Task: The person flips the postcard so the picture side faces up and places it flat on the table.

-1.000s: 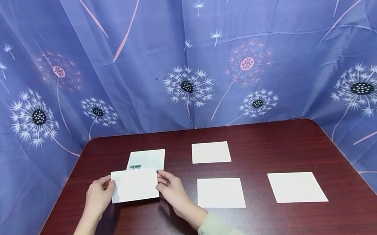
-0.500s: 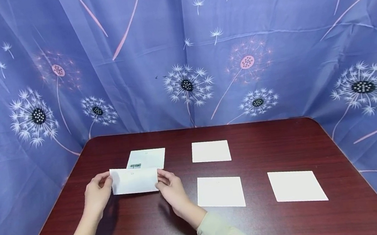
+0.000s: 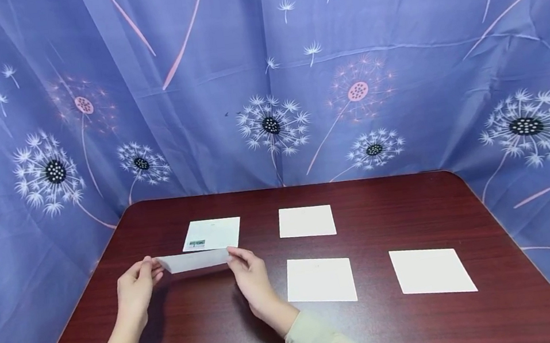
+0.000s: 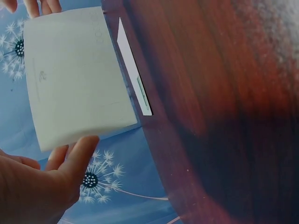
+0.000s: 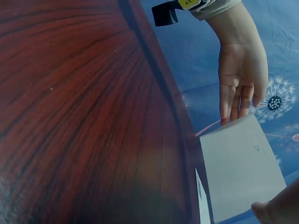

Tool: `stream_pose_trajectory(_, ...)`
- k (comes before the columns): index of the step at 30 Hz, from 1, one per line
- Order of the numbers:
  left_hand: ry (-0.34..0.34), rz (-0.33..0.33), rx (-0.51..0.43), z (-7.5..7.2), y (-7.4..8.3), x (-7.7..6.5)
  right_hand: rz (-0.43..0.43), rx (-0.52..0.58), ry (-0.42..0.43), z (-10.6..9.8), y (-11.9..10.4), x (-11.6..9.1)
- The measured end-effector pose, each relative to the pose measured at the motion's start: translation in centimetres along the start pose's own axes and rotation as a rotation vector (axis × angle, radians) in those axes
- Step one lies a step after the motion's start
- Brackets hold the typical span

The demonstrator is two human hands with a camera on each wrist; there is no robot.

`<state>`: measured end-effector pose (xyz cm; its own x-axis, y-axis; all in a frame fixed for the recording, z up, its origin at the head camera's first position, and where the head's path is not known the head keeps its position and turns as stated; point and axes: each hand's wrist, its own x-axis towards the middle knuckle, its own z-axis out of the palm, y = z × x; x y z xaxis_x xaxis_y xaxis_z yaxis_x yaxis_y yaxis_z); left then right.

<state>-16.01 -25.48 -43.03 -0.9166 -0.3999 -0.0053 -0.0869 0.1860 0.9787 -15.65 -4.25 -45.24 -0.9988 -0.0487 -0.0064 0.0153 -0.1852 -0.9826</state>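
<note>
Between both hands a white postcard (image 3: pixel 195 261) is held up off the table, tilted so it shows as a thin strip in the head view. The left wrist view shows a face of this postcard (image 4: pixel 79 79) with faint small print and a slight bend. My left hand (image 3: pixel 132 291) pinches its left edge, thumb on the near face. My right hand (image 3: pixel 258 284) pinches the right edge between thumb and fingers. Just behind it, a similar card (image 3: pixel 215 232) with a small green-grey picture at its lower left lies flat.
Three more white cards lie flat to the right: a back card (image 3: pixel 306 222), a middle front card (image 3: pixel 319 280) and a right front card (image 3: pixel 433 270). They rest on a dark red wooden table (image 3: pixel 379 331). A blue dandelion-print curtain (image 3: pixel 308 28) surrounds its far sides.
The held postcard has tipped from facing the head camera to nearly edge-on. The left hand has shifted slightly and turned; the right hand has hardly moved. The flat cards stay put.
</note>
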Motion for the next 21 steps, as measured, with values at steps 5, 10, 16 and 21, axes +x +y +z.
stream_pose_trajectory(5, -0.032, -0.028, -0.142, -0.14, -0.17, -0.05, -0.007, -0.022, 0.075, 0.03, 0.14, -0.07)
stream_pose_trajectory(10, -0.053, -0.037, -0.225, -0.30, -0.27, -0.03, -0.011, -0.019, 0.112, 0.05, 0.29, -0.05)
stream_pose_trajectory(16, -0.081, -0.050, -0.270, -0.59, -0.50, 0.15, -0.022, -0.015, 0.151, -0.02, 0.41, 0.11)
stream_pose_trajectory(21, -0.135, -0.067, -0.334, -1.02, -0.80, 0.33, -0.012, 0.002, 0.179, -0.11, 0.50, 0.37)
